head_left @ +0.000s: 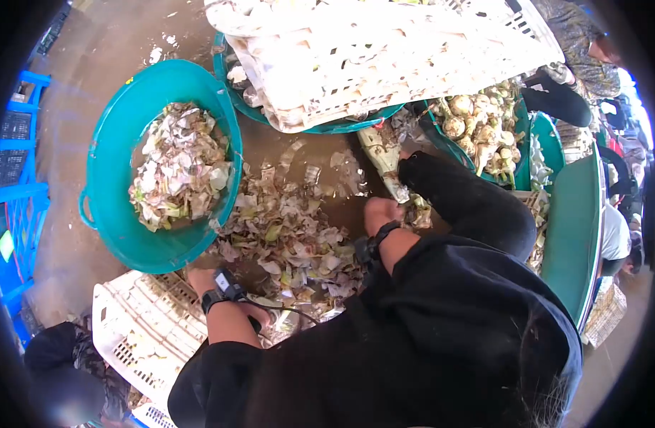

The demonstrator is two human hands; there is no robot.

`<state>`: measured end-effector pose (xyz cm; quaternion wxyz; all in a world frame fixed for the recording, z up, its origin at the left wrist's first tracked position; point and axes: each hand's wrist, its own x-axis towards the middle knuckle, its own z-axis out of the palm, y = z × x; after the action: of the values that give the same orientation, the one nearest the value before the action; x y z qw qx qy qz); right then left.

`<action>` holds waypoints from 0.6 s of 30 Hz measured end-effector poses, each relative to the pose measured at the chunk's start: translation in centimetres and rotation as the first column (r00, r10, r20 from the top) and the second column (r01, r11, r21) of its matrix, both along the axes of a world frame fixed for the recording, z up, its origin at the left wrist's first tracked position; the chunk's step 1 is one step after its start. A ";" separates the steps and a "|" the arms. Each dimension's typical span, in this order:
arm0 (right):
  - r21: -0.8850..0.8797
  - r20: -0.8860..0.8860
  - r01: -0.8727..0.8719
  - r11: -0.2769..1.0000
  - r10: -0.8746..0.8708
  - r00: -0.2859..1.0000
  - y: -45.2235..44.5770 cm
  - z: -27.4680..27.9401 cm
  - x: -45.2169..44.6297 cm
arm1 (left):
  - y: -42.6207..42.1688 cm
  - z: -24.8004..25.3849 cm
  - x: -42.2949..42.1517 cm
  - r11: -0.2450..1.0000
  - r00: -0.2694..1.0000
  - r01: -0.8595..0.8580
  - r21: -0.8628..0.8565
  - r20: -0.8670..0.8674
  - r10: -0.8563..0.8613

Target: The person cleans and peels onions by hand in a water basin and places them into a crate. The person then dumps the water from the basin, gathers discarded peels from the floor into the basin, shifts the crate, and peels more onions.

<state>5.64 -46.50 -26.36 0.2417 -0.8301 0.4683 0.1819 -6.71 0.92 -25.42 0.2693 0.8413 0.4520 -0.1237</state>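
Observation:
My left hand (pixel 200 279) is between the rim of a green tub (pixel 113 232) and a white slatted crate (pixel 138 314). Its fingers are mostly hidden, so I cannot make out a grip. My right hand (pixel 382 213) is curled over the littered floor, with whatever it holds out of sight. Close to its right side is a pale bulb with leafy scraps (pixel 418 212). Just above it lies a long whitish-green thing (pixel 382 162), whose kind is unclear. Loose papery peelings (pixel 292 242) are heaped between my hands, and more peelings (pixel 181 160) fill the tub's middle.
A large white crate (pixel 399 64) rests across another green tub (pixel 334 127) at the top. Pale stemmed bulbs (pixel 484 132) fill a tub at the right. My bent knee (pixel 502 225) is beside it. Other people (pixel 584 53) are at the edges; blue racks (pixel 21 192) stand left.

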 end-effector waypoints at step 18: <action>-0.304 0.162 0.185 0.935 -0.141 0.977 -4.7 -5.7 12.0 | -6.1 -5.5 3.4 0.853 0.884 0.461 0.245 -0.047 -0.465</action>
<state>17.60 -51.25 -32.06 0.1510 -0.8269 0.5411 0.0260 -3.27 -5.15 -30.87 0.1269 0.9532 0.2463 -0.1209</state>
